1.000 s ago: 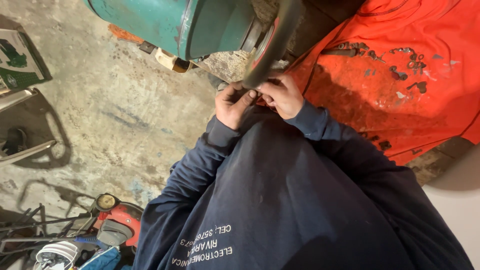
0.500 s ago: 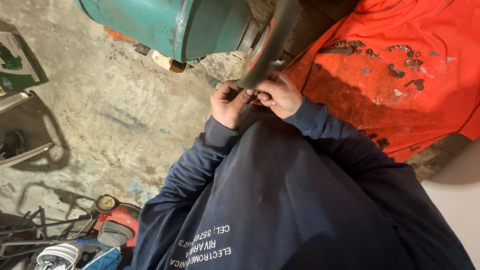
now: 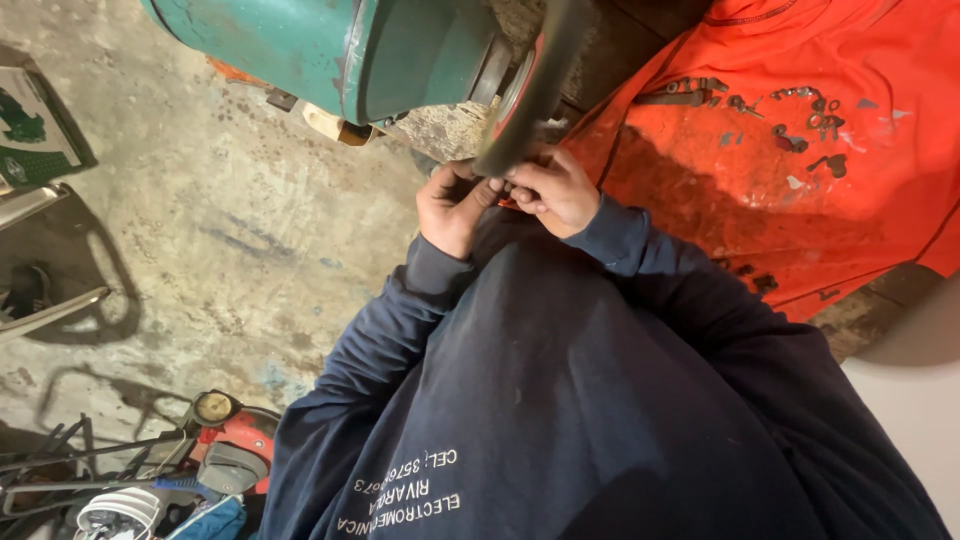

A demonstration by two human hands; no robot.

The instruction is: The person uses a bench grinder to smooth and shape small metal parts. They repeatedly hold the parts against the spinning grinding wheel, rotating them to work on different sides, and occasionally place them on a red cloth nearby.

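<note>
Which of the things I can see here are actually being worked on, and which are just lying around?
In hand:
- dark belt, pinched at its lower end by the left hand and right hand
- green motor housing, which the belt runs beside

Lying about:
- small metal parts on the orange cloth
- red tool on the concrete floor
- green and white box

Your sleeves [image 3: 420,300] and the sweatshirt below them are dark navy, with pale lettering near the bottom edge of the frame. The belt [image 3: 530,90] at your fingers is near-black. At the upper middle, the drum-shaped machine [image 3: 340,50] is teal green with worn patches. The cloth [image 3: 800,220] at the upper right is bright orange, dotted with small grey metal parts [image 3: 800,115]. The floor [image 3: 200,230] on the left is mottled grey-beige concrete. At the lower left sits a red tool [image 3: 245,430].
</note>
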